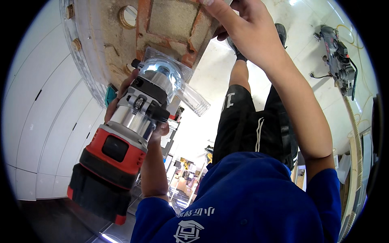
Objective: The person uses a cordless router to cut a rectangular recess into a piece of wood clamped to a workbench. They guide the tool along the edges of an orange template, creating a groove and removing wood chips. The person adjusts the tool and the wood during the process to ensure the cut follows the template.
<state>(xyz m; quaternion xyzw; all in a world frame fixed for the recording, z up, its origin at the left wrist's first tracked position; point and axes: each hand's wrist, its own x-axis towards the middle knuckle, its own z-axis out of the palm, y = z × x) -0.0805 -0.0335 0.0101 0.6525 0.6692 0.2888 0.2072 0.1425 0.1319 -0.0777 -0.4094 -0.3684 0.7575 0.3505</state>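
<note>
Left hand [121,97] presses cordless router [133,121] to panel [170,24]; right hand [243,28] steadies it.

Carpentry workshop: cordless router [121,137], raw chipboard panel [162,28].

Count: 2 hands, left [156,129] and right [243,28]. 1 router [121,141], red/black/silver, with 1 clear base [178,77]. 1 board [162,24] with 1 round hole [128,16]. 1 power tool [338,60] on the floor. 3 wooden dowels on the board edge [76,43].

Pale floor [308,77]; grey power tool [338,60] with hose lying on it.
</note>
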